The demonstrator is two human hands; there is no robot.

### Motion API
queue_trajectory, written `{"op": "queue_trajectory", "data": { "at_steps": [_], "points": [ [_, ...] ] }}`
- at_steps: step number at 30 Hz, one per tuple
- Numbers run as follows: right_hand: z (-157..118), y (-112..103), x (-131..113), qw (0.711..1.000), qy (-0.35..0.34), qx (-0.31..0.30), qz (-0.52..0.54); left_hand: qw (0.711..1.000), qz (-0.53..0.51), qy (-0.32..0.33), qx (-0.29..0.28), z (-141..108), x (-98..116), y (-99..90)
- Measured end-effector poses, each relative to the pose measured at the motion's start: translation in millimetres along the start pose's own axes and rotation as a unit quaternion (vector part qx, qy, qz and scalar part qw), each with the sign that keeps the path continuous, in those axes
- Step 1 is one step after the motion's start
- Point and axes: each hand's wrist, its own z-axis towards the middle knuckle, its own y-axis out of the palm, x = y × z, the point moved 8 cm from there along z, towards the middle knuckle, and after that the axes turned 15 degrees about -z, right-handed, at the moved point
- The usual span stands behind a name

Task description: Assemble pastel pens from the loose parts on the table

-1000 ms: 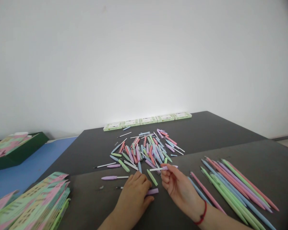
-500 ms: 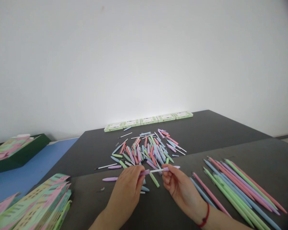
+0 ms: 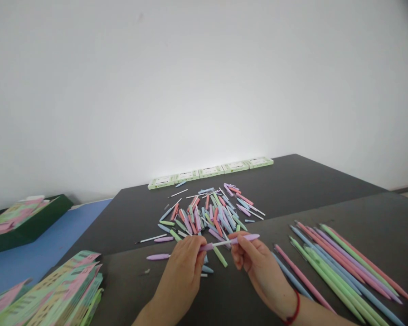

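Observation:
My left hand [image 3: 182,271] is closed round a purple pen barrel [image 3: 206,246], from which a thin white refill [image 3: 220,243] sticks out to the right. My right hand [image 3: 258,267] pinches a purple tapered pen part [image 3: 250,237] between thumb and fingers, at the refill's other end. Both hands are held over the front of the dark table [image 3: 122,276]. Just beyond them lies a loose heap of pink, blue, green and purple pen parts [image 3: 197,219] with white refills among them.
Long coloured pens [image 3: 347,271] lie side by side at the right. Printed packets [image 3: 61,290] are stacked at the front left. A dark green box [image 3: 30,226] with more packets stands on a blue surface [image 3: 75,231]. Light green flat boxes [image 3: 211,171] line the back edge.
My right hand has moved slightly right, and more of the purple tapered part shows beyond its fingers. The left hand is nearly still. The whole view has shifted a little.

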Motion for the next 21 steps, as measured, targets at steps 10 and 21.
{"op": "queue_trajectory", "data": {
  "at_steps": [10,21],
  "points": [
    [-4,12,9,0.996,-0.004,-0.05,-0.074,1.0,0.006,0.024,-0.017,-2,5,9.8],
    [-4,15,18,0.991,0.005,-0.089,-0.095,0.999,-0.032,0.03,-0.024,-7,1,21.5]
  ]
}}
